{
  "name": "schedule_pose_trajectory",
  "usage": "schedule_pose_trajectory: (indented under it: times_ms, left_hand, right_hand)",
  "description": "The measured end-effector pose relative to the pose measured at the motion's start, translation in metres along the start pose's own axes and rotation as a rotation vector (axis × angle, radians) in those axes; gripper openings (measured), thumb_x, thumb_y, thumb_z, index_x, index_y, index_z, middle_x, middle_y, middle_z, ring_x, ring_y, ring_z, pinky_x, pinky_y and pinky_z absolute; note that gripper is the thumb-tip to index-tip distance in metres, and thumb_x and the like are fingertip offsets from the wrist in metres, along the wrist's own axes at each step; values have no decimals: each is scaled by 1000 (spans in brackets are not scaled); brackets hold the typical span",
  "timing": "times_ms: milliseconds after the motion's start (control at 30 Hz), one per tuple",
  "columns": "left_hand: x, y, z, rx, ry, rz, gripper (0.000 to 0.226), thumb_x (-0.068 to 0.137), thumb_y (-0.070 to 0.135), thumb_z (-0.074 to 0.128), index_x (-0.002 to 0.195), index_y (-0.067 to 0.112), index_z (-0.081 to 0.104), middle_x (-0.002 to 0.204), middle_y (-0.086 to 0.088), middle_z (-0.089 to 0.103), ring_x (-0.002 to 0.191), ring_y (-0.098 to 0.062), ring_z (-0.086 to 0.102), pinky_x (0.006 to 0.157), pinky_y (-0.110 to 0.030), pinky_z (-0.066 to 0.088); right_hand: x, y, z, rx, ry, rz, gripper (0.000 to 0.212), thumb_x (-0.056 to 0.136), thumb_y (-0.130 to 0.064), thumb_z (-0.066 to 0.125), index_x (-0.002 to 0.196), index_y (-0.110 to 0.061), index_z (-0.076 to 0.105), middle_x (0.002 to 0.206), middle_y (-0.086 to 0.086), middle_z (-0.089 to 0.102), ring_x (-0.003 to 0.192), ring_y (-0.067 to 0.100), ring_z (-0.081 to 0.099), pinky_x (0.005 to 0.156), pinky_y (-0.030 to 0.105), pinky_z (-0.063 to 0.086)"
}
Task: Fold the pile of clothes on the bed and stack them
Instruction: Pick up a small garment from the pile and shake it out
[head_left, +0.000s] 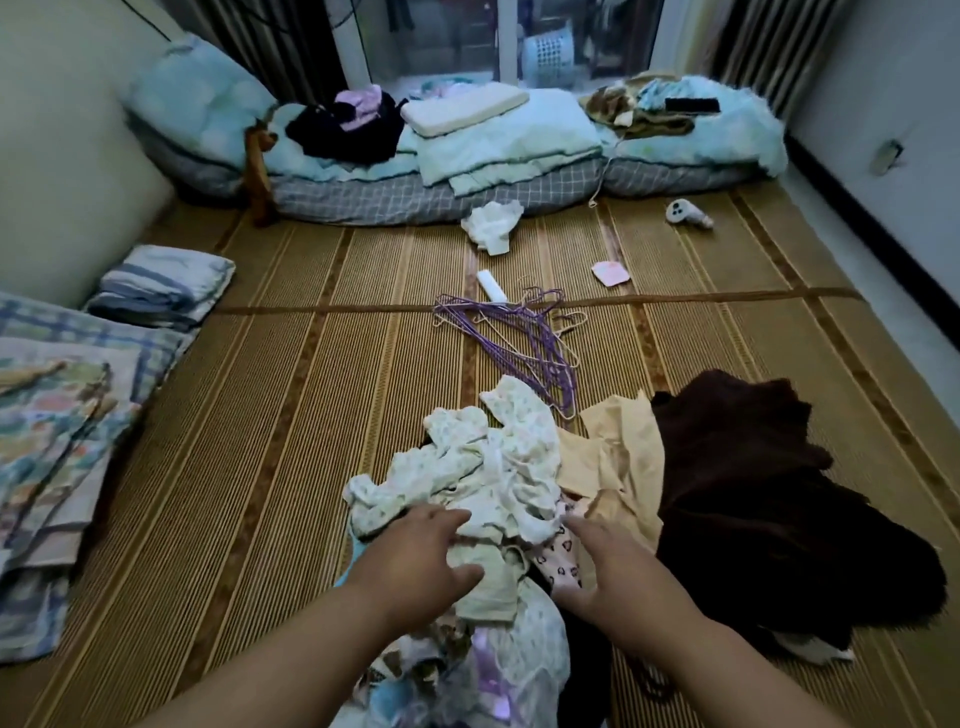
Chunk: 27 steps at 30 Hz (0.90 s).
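Note:
A loose pile of clothes (498, 483) lies on the woven bed mat (260, 467) right in front of me. On top is a pale patterned garment (519, 441); a peach garment (618, 457) and a dark brown fleece (753, 493) lie to its right, and a pink heart-print piece (558, 558) shows underneath. My left hand (415, 556) rests with spread fingers on the pale clothes. My right hand (618, 566) hovers over the pile's right side with fingers extended. Neither hand grips anything.
Purple wire hangers (524, 338) lie just beyond the pile. Folded blankets (161, 288) and patterned sheets (52, 441) sit at the left. Pillows and quilts (493, 140) line the far edge; a white cloth (491, 223) and small white device (685, 214) lie before them.

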<state>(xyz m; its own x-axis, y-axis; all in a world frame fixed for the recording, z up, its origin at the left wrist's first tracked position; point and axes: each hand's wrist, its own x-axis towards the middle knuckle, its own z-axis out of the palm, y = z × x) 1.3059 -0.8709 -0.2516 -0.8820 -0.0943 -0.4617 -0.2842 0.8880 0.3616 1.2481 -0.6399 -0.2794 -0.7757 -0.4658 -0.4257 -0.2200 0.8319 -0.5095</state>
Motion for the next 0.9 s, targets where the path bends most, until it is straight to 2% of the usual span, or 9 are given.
schedule_pose_trajectory:
  times_ms: [167,333,467,533,600,667,767,833,900]
  left_hand:
    - [50,-55,31,45,-40,-48,74,83,57,58,148,36,28,155,7,24,139,-14,31,111,-33,33]
    - [107,-96,64,46,-7,-57,78,80,57,61,147,39,26,158,1,15,143,-22,23,114,-37,28]
    - [138,-109,84,64,-6,-39,80,79,63,58,147,44,22,161,0,6,145,-26,15,116,-41,22]
    - [144,-111,89,77,-40,-38,80,80,64,57,148,42,21,161,0,5,145,-27,14,117,-43,21]
    - [146,-112,91,84,-68,-35,78,81,59,58,148,35,27,160,-1,14,143,-27,21,115,-43,26]
    - [144,-111,89,92,-60,-22,71,82,57,58,143,27,37,151,-2,31,135,-24,35,109,-41,35]
    - [133,-103,76,52,-4,3,61,82,56,59,133,25,46,135,4,45,121,-17,46,98,-33,42]
    - [123,-96,62,-26,27,7,54,83,54,59,131,30,50,128,9,49,116,-13,49,93,-30,44]
    - [108,-88,39,-81,62,9,38,83,50,60,117,34,57,115,11,54,104,-10,53,82,-28,45]
  right_hand:
    - [69,8,53,-18,-17,-6,83,80,-52,65,150,-33,24,148,-4,36,135,15,33,107,28,32]
    - [130,17,106,-47,78,90,75,85,-53,57,149,-29,27,145,0,41,132,19,39,104,32,36]
    - [156,26,125,0,134,214,62,89,-55,50,143,-27,38,137,2,52,127,23,46,102,36,39]
    - [160,29,124,4,116,258,43,89,-50,51,128,-31,53,122,1,63,116,25,55,90,33,44]
    - [158,28,118,7,124,273,16,89,-40,50,82,-29,60,88,-3,66,94,26,61,68,30,41]
    - [154,25,112,39,164,265,31,88,-33,50,60,-21,44,63,-5,50,75,23,54,58,31,32]
    - [143,12,88,181,226,232,37,90,-27,54,58,-15,38,57,-3,44,66,22,48,51,31,29]
    - [132,-2,63,357,250,217,36,90,-26,57,61,-12,42,58,3,47,67,27,49,57,33,35]
    - [116,-19,30,534,270,192,26,90,-24,59,76,-2,58,75,19,62,78,38,58,71,40,47]
